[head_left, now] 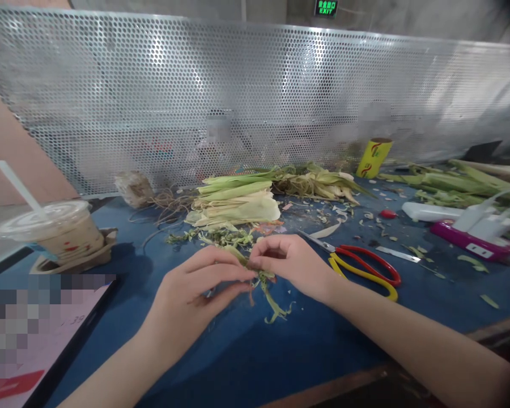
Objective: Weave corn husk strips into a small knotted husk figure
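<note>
My left hand (198, 286) and my right hand (295, 263) meet over the table, fingertips pinched together on a small bundle of green husk strips (274, 303). One strip hangs below the fingers and splits into curled ends. The exact grip is partly hidden behind the fingers. Just beyond my hands lie crumpled green plant bits (182, 237) and a stack of pale green corn husks (238, 207). Scissors (365, 266) with one red and one yellow handle lie beside my right hand, blades pointing away to the left.
A lidded drink cup (63, 232) stands at left, above a tablet (68, 340). Behind are twine (170, 201), dried husks (318, 184) and a yellow roll (374, 157). At right lie a blade (397, 254), a purple-and-white power strip (471, 241) and scattered scraps. A perforated metal screen (255, 85) closes the back.
</note>
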`<state>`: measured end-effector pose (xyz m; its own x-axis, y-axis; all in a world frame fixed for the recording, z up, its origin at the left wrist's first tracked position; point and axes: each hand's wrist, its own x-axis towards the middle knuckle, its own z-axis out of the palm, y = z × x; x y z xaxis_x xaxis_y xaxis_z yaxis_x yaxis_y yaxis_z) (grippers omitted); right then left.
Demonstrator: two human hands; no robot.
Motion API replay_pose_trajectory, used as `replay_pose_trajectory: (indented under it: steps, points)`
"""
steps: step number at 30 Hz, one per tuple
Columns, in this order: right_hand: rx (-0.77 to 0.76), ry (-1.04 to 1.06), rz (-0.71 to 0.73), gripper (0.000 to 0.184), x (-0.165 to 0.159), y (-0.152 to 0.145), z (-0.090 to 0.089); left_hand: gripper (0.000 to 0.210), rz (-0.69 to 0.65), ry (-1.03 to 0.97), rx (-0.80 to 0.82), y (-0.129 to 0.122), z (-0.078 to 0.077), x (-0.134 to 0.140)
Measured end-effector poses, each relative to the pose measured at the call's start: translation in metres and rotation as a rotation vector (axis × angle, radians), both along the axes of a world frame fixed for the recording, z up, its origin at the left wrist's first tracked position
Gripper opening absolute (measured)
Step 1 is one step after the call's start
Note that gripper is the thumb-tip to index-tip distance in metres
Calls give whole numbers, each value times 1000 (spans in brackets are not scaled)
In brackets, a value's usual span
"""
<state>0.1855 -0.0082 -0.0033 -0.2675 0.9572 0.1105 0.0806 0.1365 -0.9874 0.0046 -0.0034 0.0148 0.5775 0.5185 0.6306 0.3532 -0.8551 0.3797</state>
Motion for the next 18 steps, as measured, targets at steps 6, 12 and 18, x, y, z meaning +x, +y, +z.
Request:
replay_pose_trajectory:
  steps: [6, 12, 18]
  points:
    - [-22, 52, 31, 18, 1, -1, -3, 18, -3, 42, 35, -1, 1, -1]
    - [-21, 44, 27, 22, -2, -5, 1, 15, -35, -134, -324, -3, 2, 1]
    - [-17, 71, 37, 22, -3, -5, 1, 18, 43, -122, -241, -3, -3, 0]
